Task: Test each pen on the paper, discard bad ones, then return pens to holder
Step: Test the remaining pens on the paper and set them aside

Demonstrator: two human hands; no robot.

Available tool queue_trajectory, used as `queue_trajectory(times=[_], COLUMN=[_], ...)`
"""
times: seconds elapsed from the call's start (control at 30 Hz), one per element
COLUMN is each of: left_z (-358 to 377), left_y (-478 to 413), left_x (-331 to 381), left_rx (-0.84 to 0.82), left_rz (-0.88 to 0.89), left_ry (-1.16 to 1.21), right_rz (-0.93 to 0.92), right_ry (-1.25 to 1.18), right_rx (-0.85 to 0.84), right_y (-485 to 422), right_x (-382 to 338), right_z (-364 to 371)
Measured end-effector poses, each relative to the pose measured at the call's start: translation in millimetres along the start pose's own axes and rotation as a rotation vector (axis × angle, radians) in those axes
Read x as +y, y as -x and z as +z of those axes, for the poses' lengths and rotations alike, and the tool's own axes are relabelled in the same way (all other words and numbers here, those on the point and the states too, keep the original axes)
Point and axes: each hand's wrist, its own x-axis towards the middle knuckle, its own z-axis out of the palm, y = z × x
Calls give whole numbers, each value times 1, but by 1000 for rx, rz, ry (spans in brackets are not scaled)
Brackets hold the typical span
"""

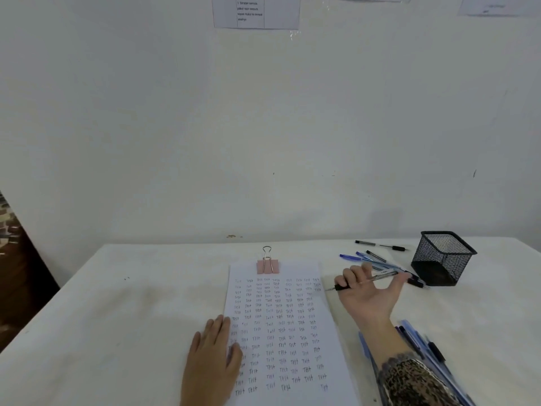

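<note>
A leopard-print sleeve (pixel 415 385) with a dark lace cuff (pixel 400 359) covers the right forearm (pixel 377 326).

One paper (pixel 281 332); one clip (pixel 267 265) at its top; one holder (pixel 442 257) to its right; one held pen (pixel 380 276); other pens (pixel 380 245) uncountable.

Pen (pixel 380 277) in right hand (pixel 370 298), scribbled paper (pixel 292 332)

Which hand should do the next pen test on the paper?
Right. The right hand grips a pen in its fingers, tip beside the paper; the left hand lies flat on the paper's left edge.
</note>
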Motion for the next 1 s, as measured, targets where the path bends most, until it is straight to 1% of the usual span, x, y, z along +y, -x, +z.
queue_trajectory(times=[0.07, 0.2, 0.23, 0.3, 0.37, 0.47, 0.53, 0.63, 0.7, 1.0], left_z=[0, -1, -2, -2, -2, -1, -1, 0, 1, 1], left_y=[0, 1, 2, 4, 4, 5, 5, 5, 4, 4], left_x=[1, 0, 0, 0, 0, -1, -1, -2, -3, -4], left_rx=[7, 28, 32, 33, 33, 32, 32, 39, 46, 55], left_rz=[-2, 19, 21, 24, 27, 28, 29, 24, 22, 22], left_ry=[19, 15, 21, 32, 38, 41, 41, 40, 49, 75], right_rz=[-5, 43, 45, 34, 1, -51, -79, -182, -247, -330], right_ry=[76, 396, 491, 604, 697, 976, 1089, 1143, 1199, 1410], right_rx=[3, 99, 109, 105, 58, -31, -78, -16, -3, -51], right_y=[-13, -37, -39, -38, -39, -42, -41, -45, -45, -41], right_x=[4, 8, 7, 8, 11, 16, 23, 33, 36, 39], right_z=[0, -17, -19, -19, -15, -14, -17, -24, -29, -26])
